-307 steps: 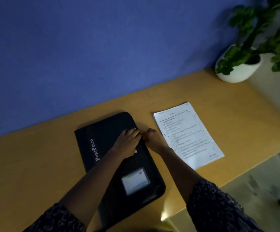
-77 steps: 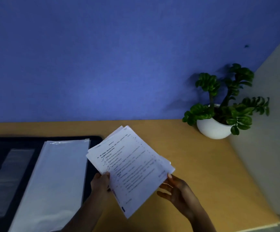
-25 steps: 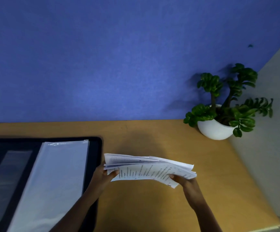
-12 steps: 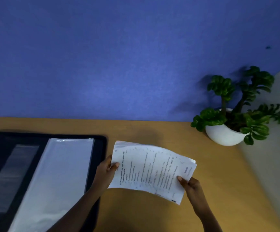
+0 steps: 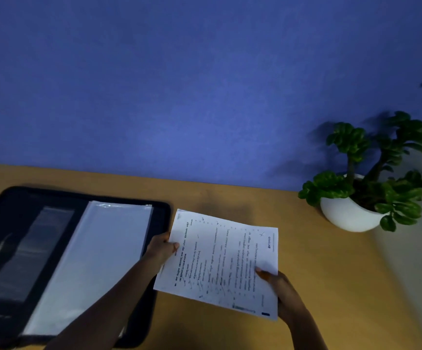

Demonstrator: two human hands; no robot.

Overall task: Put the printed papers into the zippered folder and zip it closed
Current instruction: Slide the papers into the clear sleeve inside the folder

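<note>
The printed papers (image 5: 225, 261) form a white stack with dark text, held flat just above the wooden desk (image 5: 318, 286). My left hand (image 5: 160, 247) grips the stack's left edge, thumb on top. My right hand (image 5: 280, 289) grips its lower right corner. The black zippered folder (image 5: 161, 213) lies open on the desk to the left of the papers. Inside it are white plastic sleeves (image 5: 98, 261) on the right half and a clear pocket (image 5: 28, 251) on the left half. My left forearm crosses the folder's right edge.
A white pot with a green plant (image 5: 351, 215) stands at the back right of the desk. A blue wall (image 5: 179, 84) runs behind the desk, and a grey wall (image 5: 419, 261) closes off the right side.
The stack, held edge-on a second ago, has been turned face up and levelled. Both hands keep their hold. The view has shifted a little to the left.
</note>
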